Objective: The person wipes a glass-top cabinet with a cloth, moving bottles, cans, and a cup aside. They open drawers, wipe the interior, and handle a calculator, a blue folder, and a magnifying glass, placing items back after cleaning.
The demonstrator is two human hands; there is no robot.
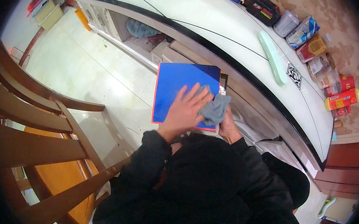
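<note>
A flat, square-cornered blue board or box lid [180,80] with red edges lies before me, below the edge of the white counter. My left hand [187,109] is spread over the blue surface, palm down, pressing on part of a grey cloth [215,110]. The cloth is bunched at the right edge of the blue thing and hangs over it. My right hand [228,124] is at the lower right edge, mostly behind the cloth, and its fingers are hidden. Whether it grips the blue thing or the cloth does not show.
A white counter [224,35] with a black edge curves along the right, bearing a pale green case [271,57], cans [286,23], jars and a yellow-capped bottle [344,99]. Open shelves [119,25] lie beneath it. A wooden chair [42,141] stands at left.
</note>
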